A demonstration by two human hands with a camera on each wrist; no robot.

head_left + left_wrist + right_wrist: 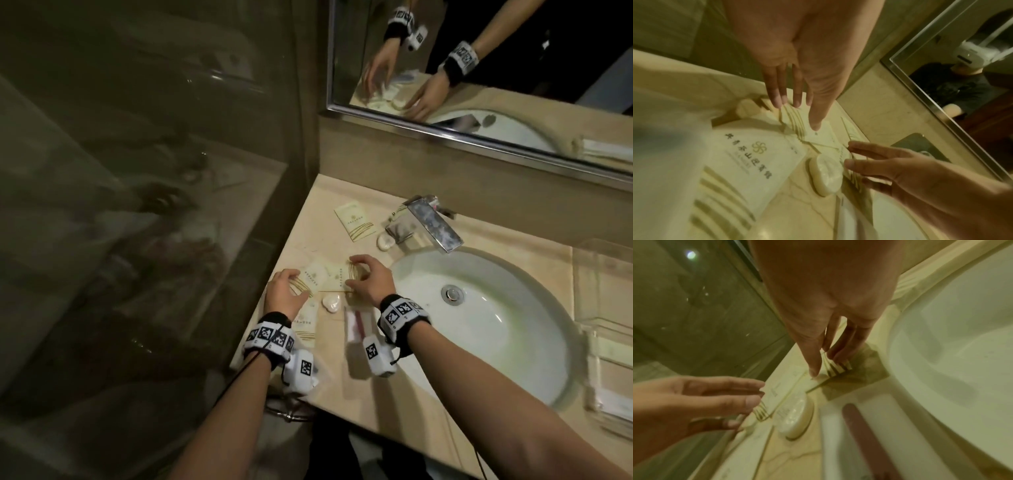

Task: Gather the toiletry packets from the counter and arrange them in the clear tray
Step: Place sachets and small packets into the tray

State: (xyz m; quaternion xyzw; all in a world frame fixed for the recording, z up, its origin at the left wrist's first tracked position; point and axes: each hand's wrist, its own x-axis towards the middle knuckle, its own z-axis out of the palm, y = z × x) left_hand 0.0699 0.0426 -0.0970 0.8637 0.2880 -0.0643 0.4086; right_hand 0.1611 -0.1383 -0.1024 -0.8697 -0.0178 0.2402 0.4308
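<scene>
Several cream toiletry packets (pixel 317 279) with gold stripes lie overlapping on the counter left of the sink. My left hand (pixel 291 279) rests straight fingertips (pixel 784 100) and thumb on the left packets (pixel 795 120). My right hand (pixel 351 272) pinches the striped end of the right packet (pixel 838 368) between thumb and fingers. A round wrapped soap (pixel 331 303) lies between my wrists, with a toothbrush packet (pixel 358 322) beside it. One more packet (pixel 355 221) lies further back. The clear tray (pixel 603 274) stands to the right of the sink.
The white sink basin (pixel 479 325) and chrome faucet (pixel 431 222) separate the packets from the tray. A second small soap (pixel 385 242) sits by the faucet. A glass partition (pixel 154 205) borders the counter's left edge. A mirror (pixel 479 68) hangs behind.
</scene>
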